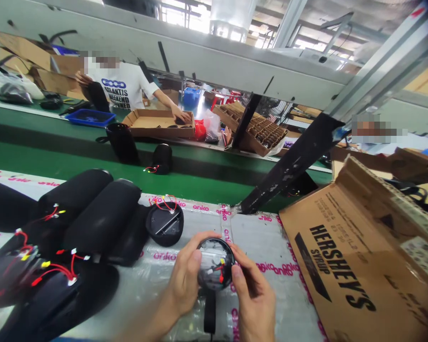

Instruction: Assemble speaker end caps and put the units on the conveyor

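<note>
Near the bottom middle, my left hand (pixel 186 273) and my right hand (pixel 253 289) grip a round black speaker housing (pixel 215 284) from opposite sides. Its open end faces me, showing red wires with yellow, red and white connectors inside. A black strap (pixel 209 311) hangs from its lower edge. Just beyond my left hand, another black speaker body (pixel 165 225) lies with its end towards me and wires at its top. Further left are piled several black fabric-covered speaker bodies (pixel 100 221), some with red wires and plugs sticking out.
A Hershey's syrup carton (pixel 328 266) stands at my right, beside a slanted black post (pixel 288 164). Past my taped worktop runs a green conveyor belt (pixel 203 179) carrying a few black speaker bodies (pixel 121 142). Across it, a person (pixel 117 88) reaches into a shallow cardboard tray (pixel 157 132).
</note>
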`<state>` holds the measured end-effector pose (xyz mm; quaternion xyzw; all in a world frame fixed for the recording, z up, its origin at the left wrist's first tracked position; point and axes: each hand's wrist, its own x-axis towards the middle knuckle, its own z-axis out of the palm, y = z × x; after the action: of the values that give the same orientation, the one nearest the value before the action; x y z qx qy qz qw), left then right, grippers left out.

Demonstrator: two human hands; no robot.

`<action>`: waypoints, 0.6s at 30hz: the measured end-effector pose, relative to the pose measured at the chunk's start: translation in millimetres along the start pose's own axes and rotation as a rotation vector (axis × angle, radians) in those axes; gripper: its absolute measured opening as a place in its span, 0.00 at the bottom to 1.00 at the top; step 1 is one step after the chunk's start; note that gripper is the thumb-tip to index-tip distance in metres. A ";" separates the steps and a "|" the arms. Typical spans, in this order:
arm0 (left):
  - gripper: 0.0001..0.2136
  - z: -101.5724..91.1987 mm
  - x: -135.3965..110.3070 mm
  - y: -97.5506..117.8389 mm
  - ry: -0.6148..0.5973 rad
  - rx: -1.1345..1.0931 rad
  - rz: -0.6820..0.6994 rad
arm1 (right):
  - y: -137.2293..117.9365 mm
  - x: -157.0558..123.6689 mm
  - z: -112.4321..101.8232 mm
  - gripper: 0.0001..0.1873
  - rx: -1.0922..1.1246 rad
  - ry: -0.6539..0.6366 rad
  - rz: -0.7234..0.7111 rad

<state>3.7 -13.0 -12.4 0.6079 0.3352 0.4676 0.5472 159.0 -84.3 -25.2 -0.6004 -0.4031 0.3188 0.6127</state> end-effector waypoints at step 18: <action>0.29 -2.3 -1.8 -9.8 0.043 -0.111 -0.056 | -27.9 -11.1 18.8 0.20 0.059 0.084 0.103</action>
<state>2.0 -12.1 -22.5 0.5565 0.3375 0.4830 0.5857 134.7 -87.2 0.4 -0.6146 -0.3361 0.3363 0.6294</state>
